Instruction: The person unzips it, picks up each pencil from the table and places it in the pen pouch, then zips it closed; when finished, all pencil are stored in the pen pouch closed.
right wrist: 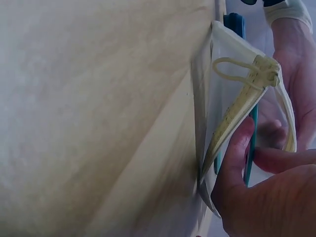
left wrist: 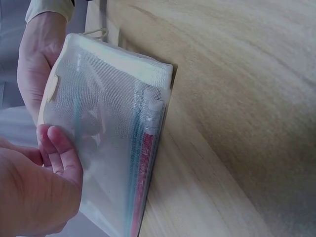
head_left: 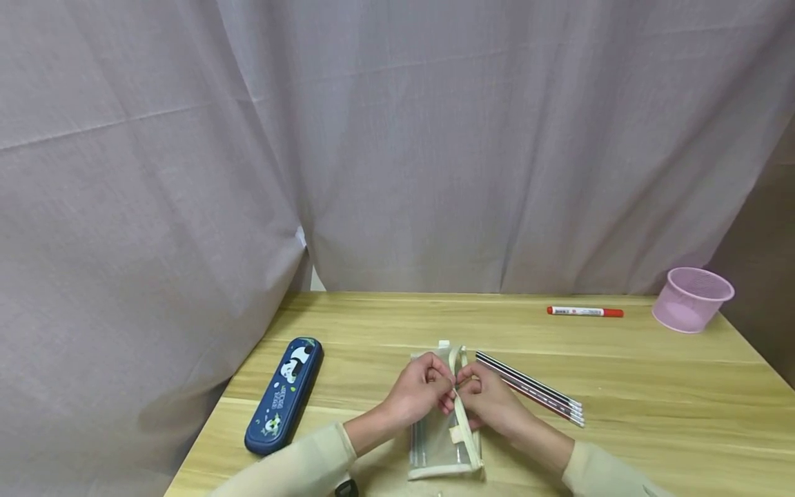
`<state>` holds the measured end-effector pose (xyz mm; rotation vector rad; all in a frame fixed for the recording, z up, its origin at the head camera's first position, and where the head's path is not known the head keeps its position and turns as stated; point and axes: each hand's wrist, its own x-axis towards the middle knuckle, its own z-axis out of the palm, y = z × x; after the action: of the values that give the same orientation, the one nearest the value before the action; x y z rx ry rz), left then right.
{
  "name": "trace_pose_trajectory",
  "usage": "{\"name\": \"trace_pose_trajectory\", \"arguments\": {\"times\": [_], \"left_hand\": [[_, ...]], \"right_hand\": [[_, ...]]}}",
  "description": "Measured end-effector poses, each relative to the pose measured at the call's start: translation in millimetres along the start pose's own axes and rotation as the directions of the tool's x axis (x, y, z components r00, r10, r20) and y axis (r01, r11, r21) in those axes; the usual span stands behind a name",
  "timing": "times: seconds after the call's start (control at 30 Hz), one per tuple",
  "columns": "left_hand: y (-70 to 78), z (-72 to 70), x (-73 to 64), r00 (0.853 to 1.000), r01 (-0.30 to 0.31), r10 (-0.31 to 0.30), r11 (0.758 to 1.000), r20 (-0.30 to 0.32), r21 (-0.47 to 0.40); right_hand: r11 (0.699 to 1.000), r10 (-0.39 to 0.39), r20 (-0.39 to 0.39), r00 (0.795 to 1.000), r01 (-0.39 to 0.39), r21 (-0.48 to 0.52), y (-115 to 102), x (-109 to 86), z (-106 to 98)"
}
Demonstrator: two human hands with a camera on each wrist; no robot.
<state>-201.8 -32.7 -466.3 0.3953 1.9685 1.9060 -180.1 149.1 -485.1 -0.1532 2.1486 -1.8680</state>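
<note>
A see-through pencil pouch (head_left: 437, 445) with cream edging lies in front of me. My left hand (head_left: 417, 392) pinches its cream zipper edge (head_left: 462, 417) from the left. From the right, my right hand (head_left: 497, 406) pinches the same edge, its fingertips close to the left ones. Through the clear side in the left wrist view, a slim red stick (left wrist: 143, 173) shows along the bottom, beside teal lines. The right wrist view has the pouch's end with a cream cord loop (right wrist: 229, 69). The fingertips partly hide the edge between them.
Several striped pencils (head_left: 534, 390) lie just right of the right hand. A navy panda pencil case (head_left: 282, 397) is on the left of the wooden table (head_left: 373, 317). Farther back are a red-and-white marker (head_left: 580, 312) and a pink mesh cup (head_left: 686, 307), near a grey curtain (head_left: 397, 172).
</note>
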Motion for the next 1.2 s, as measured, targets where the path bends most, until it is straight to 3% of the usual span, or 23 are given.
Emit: {"name": "trace_pose_trajectory", "arguments": {"times": [0.33, 0.5, 0.67, 0.87, 1.1, 1.2], "left_hand": [[0.0, -1.2, 0.2, 1.0, 0.003, -0.003, 1.0, -0.001, -0.023], [0.9, -2.7, 0.9, 1.0, 0.006, -0.006, 1.0, -0.005, -0.013], [0.3, -3.1, 1.2, 1.0, 0.005, -0.005, 1.0, -0.022, -0.012], [-0.7, -2.9, 0.7, 0.999, 0.009, -0.01, 1.0, -0.031, -0.009], [-0.9, -2.4, 0.8, 0.999, 0.014, -0.015, 1.0, -0.029, -0.014], [-0.4, -2.8, 1.2, 1.0, 0.012, -0.013, 1.0, -0.029, -0.009]], "right_hand": [[0.998, -0.01, -0.04, 0.999, 0.008, -0.069, 1.3, 3.4, -1.1], [0.998, -0.029, -0.042, 0.999, 0.027, -0.054, -7.1, 2.1, -16.4], [0.983, -0.12, -0.106, 0.987, 0.103, -0.155, -15.8, 2.1, -47.7], [0.948, -0.18, -0.173, 0.968, 0.124, -0.295, -16.9, 7.6, -95.8], [0.938, -0.099, -0.133, 0.986, 0.047, -0.343, -5.1, 17.7, -143.8], [0.939, -0.045, -0.07, 0.997, 0.018, -0.344, -1.1, 23.3, -160.1]]}}
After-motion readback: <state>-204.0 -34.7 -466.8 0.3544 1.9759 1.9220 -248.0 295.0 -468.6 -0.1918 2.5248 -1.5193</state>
